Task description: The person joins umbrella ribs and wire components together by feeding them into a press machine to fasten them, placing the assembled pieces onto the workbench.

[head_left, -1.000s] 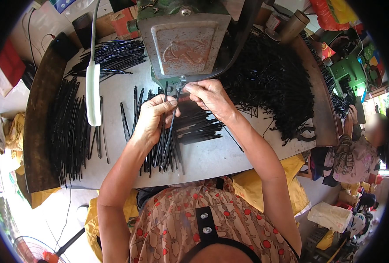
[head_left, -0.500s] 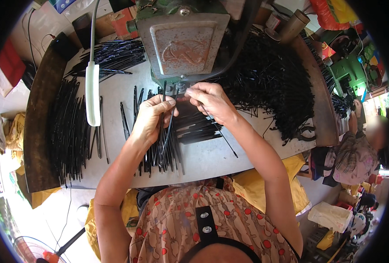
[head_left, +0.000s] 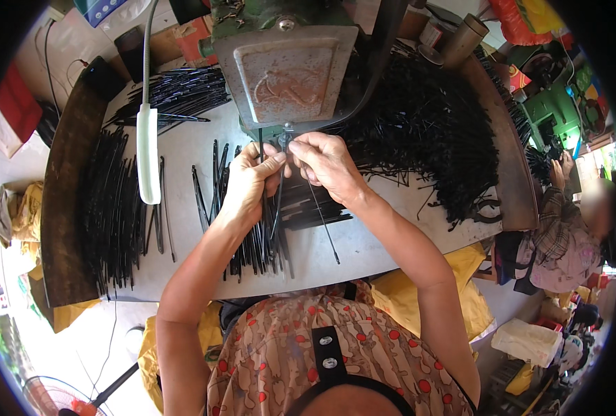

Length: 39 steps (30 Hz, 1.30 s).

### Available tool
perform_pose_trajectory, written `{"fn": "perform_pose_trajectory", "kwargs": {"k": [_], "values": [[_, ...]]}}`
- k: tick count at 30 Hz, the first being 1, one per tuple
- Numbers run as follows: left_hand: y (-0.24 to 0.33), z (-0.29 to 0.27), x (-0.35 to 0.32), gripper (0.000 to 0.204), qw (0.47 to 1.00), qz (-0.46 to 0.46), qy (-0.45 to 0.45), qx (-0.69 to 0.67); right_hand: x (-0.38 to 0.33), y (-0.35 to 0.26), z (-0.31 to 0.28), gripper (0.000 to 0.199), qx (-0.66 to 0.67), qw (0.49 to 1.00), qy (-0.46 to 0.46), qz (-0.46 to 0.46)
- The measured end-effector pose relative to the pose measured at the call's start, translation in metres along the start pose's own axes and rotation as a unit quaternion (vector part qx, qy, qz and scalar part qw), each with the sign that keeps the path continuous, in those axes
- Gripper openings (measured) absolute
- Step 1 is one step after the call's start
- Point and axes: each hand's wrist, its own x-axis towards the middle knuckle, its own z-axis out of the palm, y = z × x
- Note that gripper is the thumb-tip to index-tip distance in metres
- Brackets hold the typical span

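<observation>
Just below the head of a green machine with a grey metal cover [head_left: 290, 76], both my hands work close together. My left hand [head_left: 249, 180] is closed, thumb against fingers, on slender black metal strips [head_left: 278, 201] that stand nearly upright. Its fingertips lie beside the small metal tooling [head_left: 286, 132] under the machine head. My right hand [head_left: 328, 166] pinches a thin black rod [head_left: 326, 227], which slants down toward the table's near edge. The rod's upper end is hidden by the fingers. More black strips [head_left: 249, 253] lie beneath my left wrist.
A large tangled heap of black rods [head_left: 432, 132] covers the table's right side. Bundled strips lie at left [head_left: 110, 208] and far left [head_left: 183, 87]. A white lamp [head_left: 148, 156] hangs over the left side. At far right, a co-worker [head_left: 568, 243] handles black pieces beside another green machine.
My hands have drawn closer together under the machine head. The lower end of the rod in my right hand has swung left and down.
</observation>
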Motion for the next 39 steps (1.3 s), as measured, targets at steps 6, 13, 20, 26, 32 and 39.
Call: {"fn": "perform_pose_trajectory", "kwargs": {"k": [6,13,20,26,32,39], "values": [[-0.005,-0.001,0.007,0.010,1.000,0.019,0.016,-0.012,0.004,0.002,0.002,0.016,0.002,1.000,-0.006,-0.016],[-0.004,0.002,0.010,0.013,0.999,0.015,0.044,-0.001,0.000,-0.005,0.004,0.019,-0.030,1.000,0.001,-0.007],[0.003,0.001,0.000,0.013,0.998,0.002,0.056,0.021,-0.053,-0.059,-0.022,0.012,-0.367,0.922,0.014,-0.122],[0.011,-0.001,-0.001,0.011,0.997,-0.003,0.047,0.066,-0.114,-0.168,-0.026,0.027,-0.279,0.788,0.208,-0.507],[0.036,-0.057,-0.023,0.014,0.987,-0.013,0.087,0.134,-0.111,-0.164,-0.042,0.026,-0.308,0.750,0.172,-0.559],[0.053,-0.113,-0.066,0.011,0.955,0.013,0.210,0.207,-0.106,-0.159,-0.036,0.026,-0.289,0.750,0.166,-0.572]]}}
